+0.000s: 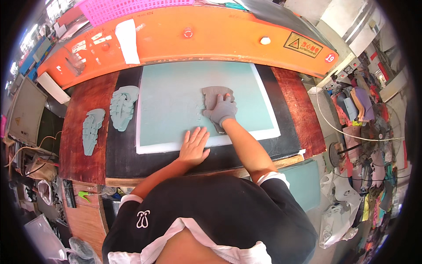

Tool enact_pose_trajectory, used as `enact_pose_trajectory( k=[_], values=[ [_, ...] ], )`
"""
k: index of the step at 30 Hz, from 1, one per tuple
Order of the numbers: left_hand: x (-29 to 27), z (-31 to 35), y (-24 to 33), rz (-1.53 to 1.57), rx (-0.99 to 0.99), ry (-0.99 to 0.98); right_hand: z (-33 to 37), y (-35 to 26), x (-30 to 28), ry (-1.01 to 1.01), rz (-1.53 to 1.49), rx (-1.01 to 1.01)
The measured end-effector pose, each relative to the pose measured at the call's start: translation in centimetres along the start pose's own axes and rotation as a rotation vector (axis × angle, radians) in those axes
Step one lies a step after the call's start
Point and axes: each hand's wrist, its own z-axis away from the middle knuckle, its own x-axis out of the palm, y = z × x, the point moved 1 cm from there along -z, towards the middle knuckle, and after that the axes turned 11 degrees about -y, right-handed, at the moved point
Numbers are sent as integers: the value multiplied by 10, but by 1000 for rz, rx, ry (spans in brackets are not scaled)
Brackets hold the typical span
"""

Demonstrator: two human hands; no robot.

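Observation:
My left hand (194,145) is bare and lies open, its spread fingers flat on the front edge of a pale green sheet (171,101). A grey glove covers my right hand (222,110). Its fingers grip the top of a grey-brown flat shape (214,93) that stands on the sheet, flared at its far end and narrower toward me. My palm hides much of this shape, so I cannot tell whether it is a cutting die. To the left lie two piles of pale green cut pieces, one pile (123,108) on the black board and another pile (93,131) on the reddish wood.
An orange machine beam (162,37) with buttons and a warning label spans the far side. A pink basket (127,9) sits on it. Under the sheet is a black board (127,160). More green sheets (303,185) are at lower right, near hanging coloured scraps (358,105).

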Motion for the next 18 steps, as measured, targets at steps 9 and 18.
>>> enact_pose_trajectory(
  k=[9,18],
  values=[
    [23,11,10,-105,3,84,-11,73,-16,-154,-862,-109],
    [20,13,11,14,-39,116,14,21,-6,111,-125,-178]
  ],
)
